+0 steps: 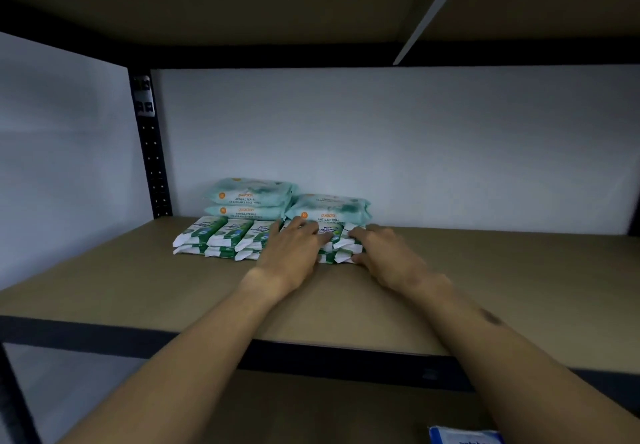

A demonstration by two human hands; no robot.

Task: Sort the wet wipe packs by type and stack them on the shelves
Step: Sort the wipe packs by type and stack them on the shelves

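A double-layered row of small green-and-white wipe packs (221, 237) lies on the brown shelf board (104, 288), towards its back left. Behind them stand pale mint antibacterial wipe packs: a stack of two (249, 201) on the left and a single pack (329, 210) on the right. My left hand (294, 253) lies flat on the middle of the green row, fingers stretched over the packs. My right hand (381, 253) rests against the right end of that row, its fingers touching the top pack and its thumb at the lower one.
A black perforated upright (152, 153) stands at the back left corner. White walls close the back and left side. Another shelf board runs overhead. A blue-and-white pack (464, 436) peeks in on the lower shelf at bottom right.
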